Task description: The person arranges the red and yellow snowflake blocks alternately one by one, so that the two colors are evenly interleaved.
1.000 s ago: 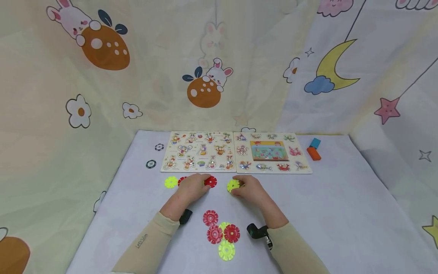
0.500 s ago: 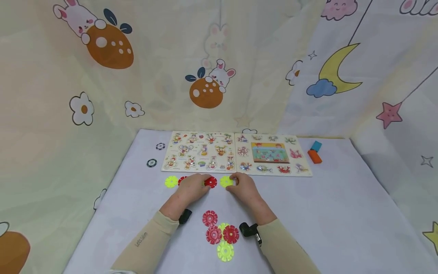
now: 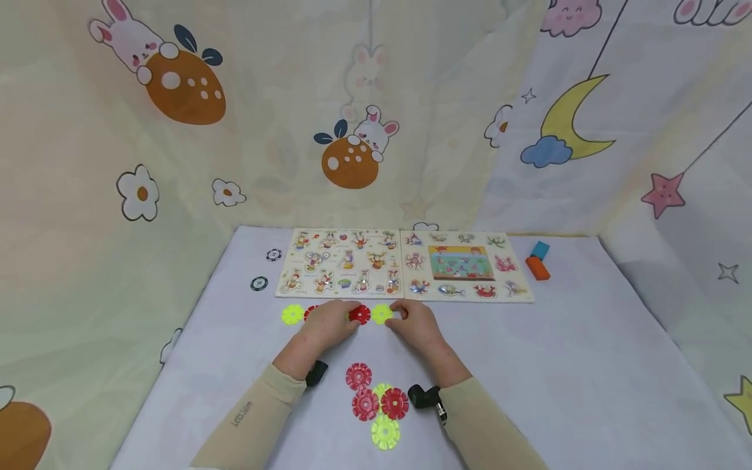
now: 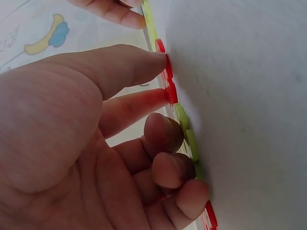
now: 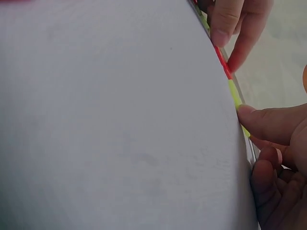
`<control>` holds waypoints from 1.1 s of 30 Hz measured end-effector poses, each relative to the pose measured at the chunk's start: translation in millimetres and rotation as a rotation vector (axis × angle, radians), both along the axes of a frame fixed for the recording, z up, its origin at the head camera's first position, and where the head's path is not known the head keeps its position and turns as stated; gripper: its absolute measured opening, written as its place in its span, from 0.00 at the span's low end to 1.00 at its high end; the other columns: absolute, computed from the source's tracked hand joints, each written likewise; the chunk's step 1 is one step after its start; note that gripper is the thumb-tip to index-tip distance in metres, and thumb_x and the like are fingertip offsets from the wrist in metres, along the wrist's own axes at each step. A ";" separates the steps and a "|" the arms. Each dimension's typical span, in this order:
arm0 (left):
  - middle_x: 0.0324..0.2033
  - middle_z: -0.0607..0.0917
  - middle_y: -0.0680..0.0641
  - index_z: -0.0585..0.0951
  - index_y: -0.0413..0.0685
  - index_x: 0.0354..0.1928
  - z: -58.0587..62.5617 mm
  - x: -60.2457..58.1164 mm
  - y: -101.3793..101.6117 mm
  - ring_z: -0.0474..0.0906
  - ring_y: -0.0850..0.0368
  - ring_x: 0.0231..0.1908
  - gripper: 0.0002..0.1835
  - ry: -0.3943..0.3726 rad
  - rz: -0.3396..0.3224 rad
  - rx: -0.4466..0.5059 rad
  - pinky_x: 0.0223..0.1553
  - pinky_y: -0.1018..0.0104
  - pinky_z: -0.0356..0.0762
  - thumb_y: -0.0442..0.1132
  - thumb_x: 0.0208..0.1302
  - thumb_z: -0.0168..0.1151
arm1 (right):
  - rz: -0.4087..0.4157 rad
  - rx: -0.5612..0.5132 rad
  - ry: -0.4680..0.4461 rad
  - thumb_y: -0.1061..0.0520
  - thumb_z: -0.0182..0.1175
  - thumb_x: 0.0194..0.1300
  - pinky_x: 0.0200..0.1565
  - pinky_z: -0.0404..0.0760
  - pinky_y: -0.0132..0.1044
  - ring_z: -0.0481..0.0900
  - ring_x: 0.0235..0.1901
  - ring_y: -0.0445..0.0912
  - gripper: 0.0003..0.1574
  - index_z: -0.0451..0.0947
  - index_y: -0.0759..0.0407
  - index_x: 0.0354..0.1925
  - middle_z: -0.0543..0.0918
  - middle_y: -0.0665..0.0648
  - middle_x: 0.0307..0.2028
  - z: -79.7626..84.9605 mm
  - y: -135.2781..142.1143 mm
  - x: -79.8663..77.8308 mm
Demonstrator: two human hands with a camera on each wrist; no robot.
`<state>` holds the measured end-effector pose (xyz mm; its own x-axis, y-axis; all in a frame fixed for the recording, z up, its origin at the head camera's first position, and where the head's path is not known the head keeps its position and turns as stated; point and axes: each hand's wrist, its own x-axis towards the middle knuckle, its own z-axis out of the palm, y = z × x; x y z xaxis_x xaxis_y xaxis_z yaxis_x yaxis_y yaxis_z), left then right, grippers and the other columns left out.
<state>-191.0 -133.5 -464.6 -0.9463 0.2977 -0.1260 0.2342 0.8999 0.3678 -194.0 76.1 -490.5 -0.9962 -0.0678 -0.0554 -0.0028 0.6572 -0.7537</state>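
Note:
My left hand (image 3: pixel 330 324) pinches a red notched plastic disc (image 3: pixel 360 314) on the table between thumb and index finger, its other fingers loosely bent over green discs (image 4: pixel 193 143) in the same row. To its right my right hand (image 3: pixel 418 326) has thumb and index finger at the edges of a yellow-green notched disc (image 3: pixel 382 314), which lies flat right beside the red one. At the row's left end sit another yellow-green disc (image 3: pixel 292 314) and a red disc (image 3: pixel 310 311) partly hidden by my left hand.
Nearer the body lies a loose group of red discs (image 3: pixel 365 404) and yellow-green discs (image 3: pixel 385 432), some overlapping. Behind the row stand two picture puzzle boards (image 3: pixel 341 264). Chips (image 3: pixel 259 283) lie at left, orange (image 3: pixel 537 268) and blue blocks (image 3: pixel 540 249) at right.
My right hand has moved left with the yellow-green disc and brought it flat against the row, beside the red disc. My left hand has stayed in place.

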 end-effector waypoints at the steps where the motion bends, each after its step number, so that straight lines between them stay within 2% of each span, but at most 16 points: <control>1: 0.57 0.77 0.48 0.74 0.55 0.63 -0.4 -0.3 -0.2 0.72 0.51 0.54 0.26 -0.004 -0.003 0.002 0.54 0.52 0.69 0.48 0.62 0.62 | -0.003 0.004 -0.002 0.52 0.71 0.53 0.26 0.63 0.35 0.65 0.24 0.44 0.21 0.81 0.56 0.46 0.69 0.53 0.24 -0.8 -0.5 0.6; 7: 0.54 0.79 0.50 0.76 0.55 0.60 -2.0 -4.7 4.5 0.74 0.52 0.52 0.25 0.006 -0.027 -0.005 0.52 0.53 0.70 0.50 0.61 0.63 | -0.011 0.005 -0.010 0.52 0.71 0.53 0.26 0.63 0.36 0.65 0.25 0.44 0.22 0.81 0.56 0.47 0.69 0.53 0.25 -3.0 -3.5 2.8; 13: 0.53 0.80 0.49 0.76 0.52 0.60 -4.1 -10.8 29.3 0.74 0.51 0.53 0.26 -0.013 -0.093 0.013 0.52 0.53 0.70 0.49 0.60 0.63 | -0.014 0.023 0.000 0.51 0.71 0.52 0.26 0.62 0.35 0.64 0.24 0.43 0.21 0.81 0.55 0.45 0.69 0.52 0.23 -4.7 -4.6 5.1; 18: 0.53 0.80 0.48 0.76 0.51 0.60 -8.0 -9.4 44.2 0.74 0.51 0.53 0.25 -0.023 -0.110 0.006 0.51 0.54 0.71 0.51 0.62 0.61 | 0.047 0.020 0.027 0.53 0.70 0.54 0.25 0.63 0.35 0.64 0.22 0.42 0.21 0.80 0.57 0.46 0.69 0.51 0.22 -3.1 -3.3 6.8; 24: 0.55 0.78 0.48 0.75 0.51 0.61 -5.7 -9.8 45.4 0.72 0.50 0.56 0.25 -0.025 -0.106 0.048 0.54 0.54 0.69 0.48 0.63 0.61 | 0.068 -0.034 -0.072 0.52 0.67 0.58 0.25 0.65 0.36 0.66 0.22 0.44 0.30 0.69 0.57 0.56 0.71 0.53 0.25 12.1 -1.1 13.7; 28: 0.56 0.77 0.48 0.74 0.52 0.62 -6.0 -12.4 41.9 0.71 0.50 0.58 0.25 -0.044 -0.115 0.093 0.56 0.54 0.67 0.47 0.63 0.61 | 0.175 -0.026 -0.107 0.52 0.65 0.59 0.25 0.67 0.36 0.67 0.22 0.43 0.25 0.69 0.56 0.52 0.71 0.53 0.24 21.5 -1.6 30.5; 33: 0.57 0.77 0.50 0.73 0.53 0.62 -8.1 -17.2 39.4 0.69 0.51 0.59 0.26 -0.033 -0.136 0.111 0.57 0.55 0.66 0.47 0.63 0.61 | 0.326 0.061 -0.125 0.50 0.66 0.58 0.24 0.67 0.35 0.67 0.20 0.42 0.15 0.75 0.53 0.42 0.71 0.51 0.21 29.3 -11.4 58.3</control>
